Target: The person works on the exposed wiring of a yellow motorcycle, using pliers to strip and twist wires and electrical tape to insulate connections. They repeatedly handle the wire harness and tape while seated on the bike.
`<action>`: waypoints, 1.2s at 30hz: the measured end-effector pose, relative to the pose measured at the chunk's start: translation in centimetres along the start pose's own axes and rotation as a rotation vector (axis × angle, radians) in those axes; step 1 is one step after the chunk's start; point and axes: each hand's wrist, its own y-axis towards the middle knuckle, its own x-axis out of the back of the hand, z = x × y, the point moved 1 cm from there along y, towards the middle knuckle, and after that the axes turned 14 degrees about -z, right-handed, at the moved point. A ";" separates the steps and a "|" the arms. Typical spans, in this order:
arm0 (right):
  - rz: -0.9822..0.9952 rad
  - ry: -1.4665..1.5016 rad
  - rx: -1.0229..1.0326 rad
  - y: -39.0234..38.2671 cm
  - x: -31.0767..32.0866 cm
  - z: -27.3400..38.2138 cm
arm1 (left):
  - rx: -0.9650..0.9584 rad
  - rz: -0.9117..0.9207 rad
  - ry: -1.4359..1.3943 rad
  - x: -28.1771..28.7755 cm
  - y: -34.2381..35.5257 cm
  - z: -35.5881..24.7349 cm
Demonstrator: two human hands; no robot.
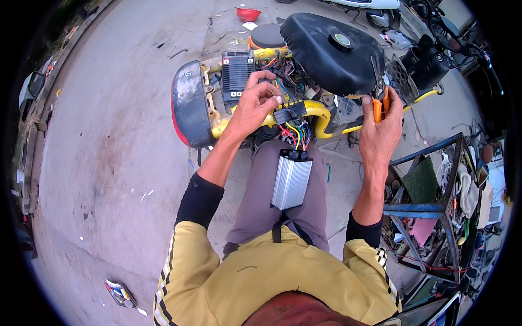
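My left hand (256,104) is over the yellow scooter frame (319,113), thumb and fingers pinched on what looks like a thin wire, mostly hidden by the fingers. Upright in my right hand (381,127) are pliers with orange handles (378,110), their dark jaws pointing up beside the tilted black seat (331,51). A silver finned controller box (292,179) rests on my thighs. Its coloured wires (295,134) run up to the frame. Just beyond my left hand, a black finned box (237,73) sits in the scooter body among bundled wires.
At right stands a metal rack (418,208) heaped with scraps. The scooter's dark rear cover (190,103) is on the left. Farther off are a red bowl (248,14), another scooter (370,4) and loose tools on the concrete. A small tray (120,293) of items lies lower left.
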 end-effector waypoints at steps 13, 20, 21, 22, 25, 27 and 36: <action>0.173 -0.423 0.188 13.4 -9.6 -4.9 | -0.124 -0.085 0.068 -0.5 -0.1 0.3; -0.009 -0.194 0.273 10.5 -9.3 -7.8 | -0.139 -0.085 0.114 -0.2 -0.5 0.3; -0.103 -0.061 0.307 9.8 -7.5 -6.9 | -0.135 -0.092 0.136 0.0 -0.6 0.2; -0.155 0.064 0.326 8.4 -5.7 -5.8 | -0.139 -0.099 0.142 0.1 -0.6 0.1; -0.028 0.362 0.244 1.7 -2.2 -3.1 | -0.135 -0.102 0.146 -0.3 -0.5 0.0; 0.118 0.454 0.157 -3.1 -2.3 -3.0 | -0.113 -0.092 0.158 -0.4 -0.5 -0.5; 0.496 0.341 -0.184 -14.1 -5.2 -3.6 | -0.106 -0.087 0.095 -0.4 -0.4 -0.1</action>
